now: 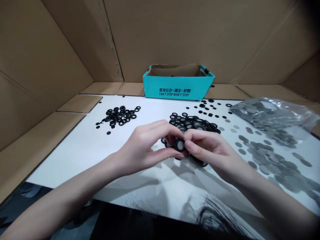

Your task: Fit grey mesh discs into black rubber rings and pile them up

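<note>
We hold a small round piece [179, 145] between both hands, just this side of the black heap [189, 124] on the white table [75, 143]. Our left hand [150, 143] curves loosely about it, thumb below and forefinger above; our right hand [210, 143] pinches at its right edge, thumb and forefinger close together. Neither hand is clearly nearer, and the round shape gives no long axis; its flat face turns towards us. It looks dull, black-rimmed and grey in the middle.
</note>
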A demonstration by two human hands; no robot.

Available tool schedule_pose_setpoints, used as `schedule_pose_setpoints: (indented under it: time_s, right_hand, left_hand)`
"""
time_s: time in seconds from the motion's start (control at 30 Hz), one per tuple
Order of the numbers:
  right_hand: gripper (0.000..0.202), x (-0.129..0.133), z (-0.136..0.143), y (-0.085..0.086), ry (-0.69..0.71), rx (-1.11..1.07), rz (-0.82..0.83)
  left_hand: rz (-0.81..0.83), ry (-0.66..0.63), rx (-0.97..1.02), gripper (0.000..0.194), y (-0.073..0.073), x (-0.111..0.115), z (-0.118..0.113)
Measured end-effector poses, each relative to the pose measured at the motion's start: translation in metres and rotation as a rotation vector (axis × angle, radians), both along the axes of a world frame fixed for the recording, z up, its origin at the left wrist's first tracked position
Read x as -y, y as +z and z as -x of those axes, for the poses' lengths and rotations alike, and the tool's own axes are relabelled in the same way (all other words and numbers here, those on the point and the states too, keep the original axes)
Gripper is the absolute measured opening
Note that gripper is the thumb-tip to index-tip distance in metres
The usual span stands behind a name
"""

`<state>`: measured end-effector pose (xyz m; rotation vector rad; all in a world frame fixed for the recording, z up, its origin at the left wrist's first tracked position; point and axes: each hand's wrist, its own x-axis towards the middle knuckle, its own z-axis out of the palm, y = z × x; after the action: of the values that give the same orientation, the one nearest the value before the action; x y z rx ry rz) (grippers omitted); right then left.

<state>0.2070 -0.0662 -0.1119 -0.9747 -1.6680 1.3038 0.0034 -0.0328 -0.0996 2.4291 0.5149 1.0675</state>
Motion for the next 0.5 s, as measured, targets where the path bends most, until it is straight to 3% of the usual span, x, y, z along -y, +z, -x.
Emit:
schedule_pose_setpoints:
  time_s: [0.5]
  right_hand:
    - [0.032, -0.0007, 0.0004, -0.0014, 0.028, -0.081, 0.099]
  left_hand:
    - [-0.069, -0.004, -0.028, 0.021, -0.0015, -0.0014, 0.0028]
